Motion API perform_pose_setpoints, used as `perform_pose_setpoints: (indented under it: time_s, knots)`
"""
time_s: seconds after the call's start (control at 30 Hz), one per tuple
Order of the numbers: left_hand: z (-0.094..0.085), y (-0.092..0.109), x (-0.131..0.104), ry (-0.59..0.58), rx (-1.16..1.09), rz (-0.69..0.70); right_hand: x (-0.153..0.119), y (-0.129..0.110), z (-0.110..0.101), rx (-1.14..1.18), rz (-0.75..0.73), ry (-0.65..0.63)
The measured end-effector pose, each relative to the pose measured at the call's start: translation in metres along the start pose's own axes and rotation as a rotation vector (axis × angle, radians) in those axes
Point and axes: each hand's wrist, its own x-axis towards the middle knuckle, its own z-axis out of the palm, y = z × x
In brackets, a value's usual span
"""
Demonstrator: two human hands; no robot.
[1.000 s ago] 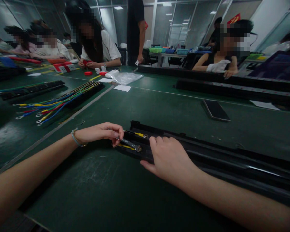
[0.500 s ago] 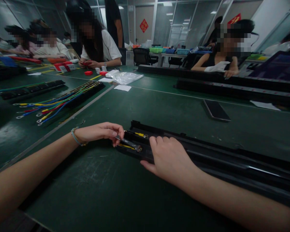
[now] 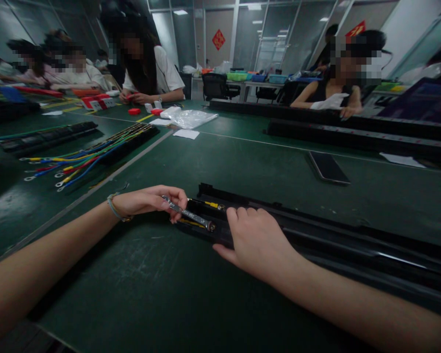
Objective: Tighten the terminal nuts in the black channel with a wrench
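Note:
My left hand (image 3: pixel 165 202) pinches a metal wrench (image 3: pixel 191 215) near its left end. The wrench's far head sits around a small nut (image 3: pixel 212 227) inside the end of a long black rail (image 3: pixel 316 240). Fingers of my right hand (image 3: pixel 259 238) wrap over the rail just right of the nut, with the thumb on its near side. A yellow-sleeved cable lug (image 3: pixel 212 204) lies in the rail's far channel, on a second fastener. Another yellow wire (image 3: pixel 191 223) shows partly beneath the wrench.
Bundled coloured cables with ring lugs (image 3: pixel 69 169) lie at the left. A phone (image 3: pixel 329 167) is on the green table (image 3: pixel 132 274) beyond the rail. Farther off are a clear plastic bag (image 3: pixel 193 118), more black rails (image 3: pixel 316 132) and several seated people.
The wrench has turned slightly about the nut, and more of its left end shows past my left fingers. My right hand stays in place on the rail.

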Motion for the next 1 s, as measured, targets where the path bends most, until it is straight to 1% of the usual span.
perform_pose_setpoints:
  time_s: [0.23, 0.4, 0.53, 0.63, 1.0]
  knots:
    - [-0.0009, 0.0, -0.0004, -0.028, -0.001, 0.016, -0.0005, 0.0001, -0.0007, -0.001, -0.009, -0.013]
    - [-0.0041, -0.0048, -0.0025, -0.002, -0.033, 0.021, -0.0004, 0.0002, -0.0012, -0.006, 0.001, -0.021]
    - [-0.003, -0.0054, -0.0022, 0.032, -0.06, 0.015, 0.0002, -0.0003, -0.0021, -0.012, 0.003, -0.031]
    - [-0.0019, -0.0054, -0.0014, 0.033, -0.082, 0.021, 0.0006, -0.0005, -0.0024, -0.016, 0.002, -0.044]
    - [-0.0012, -0.0078, -0.0006, 0.04, -0.153, 0.003, -0.001, -0.0007, -0.0013, -0.014, 0.006, -0.008]
